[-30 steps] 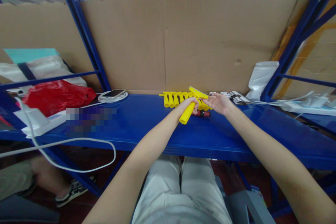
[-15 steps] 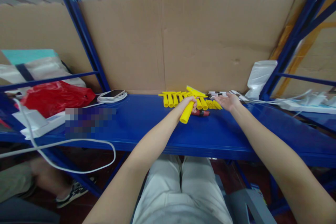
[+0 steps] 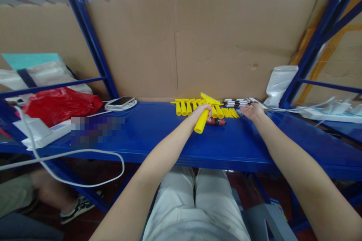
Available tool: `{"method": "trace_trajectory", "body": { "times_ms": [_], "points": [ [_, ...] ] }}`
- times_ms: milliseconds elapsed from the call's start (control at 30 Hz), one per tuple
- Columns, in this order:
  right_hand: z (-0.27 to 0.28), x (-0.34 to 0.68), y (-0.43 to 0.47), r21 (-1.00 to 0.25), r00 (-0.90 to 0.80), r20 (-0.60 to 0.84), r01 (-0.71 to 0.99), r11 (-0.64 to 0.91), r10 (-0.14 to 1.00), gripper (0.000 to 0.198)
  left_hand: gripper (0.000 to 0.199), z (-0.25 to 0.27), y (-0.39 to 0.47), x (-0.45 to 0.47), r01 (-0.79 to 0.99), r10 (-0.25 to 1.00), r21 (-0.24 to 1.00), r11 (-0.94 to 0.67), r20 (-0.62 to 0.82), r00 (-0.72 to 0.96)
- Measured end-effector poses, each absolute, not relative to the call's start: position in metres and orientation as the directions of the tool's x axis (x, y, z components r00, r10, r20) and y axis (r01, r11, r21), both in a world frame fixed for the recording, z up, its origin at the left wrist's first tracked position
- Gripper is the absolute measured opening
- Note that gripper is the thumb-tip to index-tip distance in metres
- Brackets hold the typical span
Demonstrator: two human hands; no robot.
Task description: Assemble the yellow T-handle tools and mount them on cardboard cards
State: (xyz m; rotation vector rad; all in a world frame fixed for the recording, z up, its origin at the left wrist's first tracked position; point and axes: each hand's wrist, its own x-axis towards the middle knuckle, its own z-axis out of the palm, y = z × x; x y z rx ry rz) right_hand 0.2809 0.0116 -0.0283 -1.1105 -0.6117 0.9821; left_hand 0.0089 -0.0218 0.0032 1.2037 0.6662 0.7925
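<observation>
My left hand (image 3: pixel 204 112) is wrapped round the handle of a yellow T-shaped scraper (image 3: pixel 200 123), its wide head pointing away from me. Behind it, several similar yellow scrapers (image 3: pixel 183 107) lie in a row along the back of the blue shelf. Palm up, my right hand (image 3: pixel 253 111) has its fingers stretched toward tiny metal pieces (image 3: pixel 240 112), probably screws. Whether a fingertip touches one is too small to tell. Between the hands lie small flat yellow pieces (image 3: pixel 229 113) and a red-and-black screwdriver-like tool (image 3: pixel 218 122). Black-and-white strips (image 3: pixel 235 102) lie behind.
A phone (image 3: pixel 122 101) rests on a coiled white cable at the left. Farther left are a red plastic bag (image 3: pixel 60 103) and a white power strip (image 3: pixel 48 137). A white pouch (image 3: pixel 279 84) leans by the right post. Cardboard (image 3: pixel 141 49) walls the back.
My right hand has shifted slightly right and toward me, uncovering the black-and-white strips and the tiny metal pieces. My left hand keeps its hold on the yellow scraper, almost unmoved.
</observation>
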Motion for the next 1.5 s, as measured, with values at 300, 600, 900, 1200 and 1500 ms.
{"method": "trace_trajectory", "body": {
  "times_ms": [300,600,900,1200,1500],
  "points": [
    [-0.017,0.262,-0.006,-0.939,0.533,-0.232,-0.34,-0.045,0.813,0.035,0.018,0.002,-0.021,0.012,-0.171,0.906,0.976,0.135,-0.051,0.42],
    [-0.026,0.267,0.0,-0.972,0.536,-0.189,-0.224,-0.077,0.823,0.028,0.028,0.002,-0.021,0.012,-0.12,0.929,0.982,0.147,-0.095,0.357],
    [-0.025,0.26,-0.001,-0.998,0.574,-0.023,-0.066,0.018,0.819,0.014,0.043,0.0,-0.022,0.015,-0.113,0.975,0.994,-0.001,0.026,0.219],
    [-0.002,0.208,-0.024,-0.831,0.107,0.359,0.49,0.265,0.927,0.014,0.053,-0.003,-0.018,0.016,-0.081,0.99,0.995,-0.058,0.068,0.121],
    [-0.013,0.19,-0.033,-0.614,-0.352,0.156,0.698,0.37,0.923,0.028,0.055,-0.008,-0.014,0.017,-0.092,0.988,0.991,-0.1,0.11,0.109]
  ]
}}
